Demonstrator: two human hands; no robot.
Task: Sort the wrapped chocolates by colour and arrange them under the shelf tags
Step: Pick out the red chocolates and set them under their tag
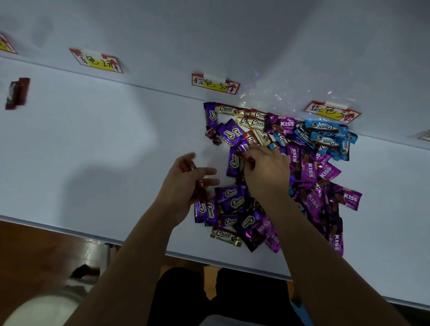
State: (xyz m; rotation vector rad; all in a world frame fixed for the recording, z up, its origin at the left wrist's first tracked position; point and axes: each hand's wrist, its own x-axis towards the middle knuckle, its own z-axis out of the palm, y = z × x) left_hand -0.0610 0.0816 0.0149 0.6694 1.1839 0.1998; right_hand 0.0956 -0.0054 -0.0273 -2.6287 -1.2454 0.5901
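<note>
Left hand [184, 182] grips red foil-wrapped chocolates [200, 189], right hand [266, 170] pinches another; mixed heap [311, 171] beneath looks mostly unsorted.

Light: dim, bluish.
Shadows: soft, broad patches across the counter [92, 135].
Glare: sparkling flecks on the wall [267, 90].
Blur: left-edge chocolates [17, 93] smeared; centre sharp.

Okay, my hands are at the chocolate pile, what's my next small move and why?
Probably lift the red chocolate that the right hand pinches clear of the pile and pass it to the left hand, which already grips red ones; the red group lies far left.
</note>
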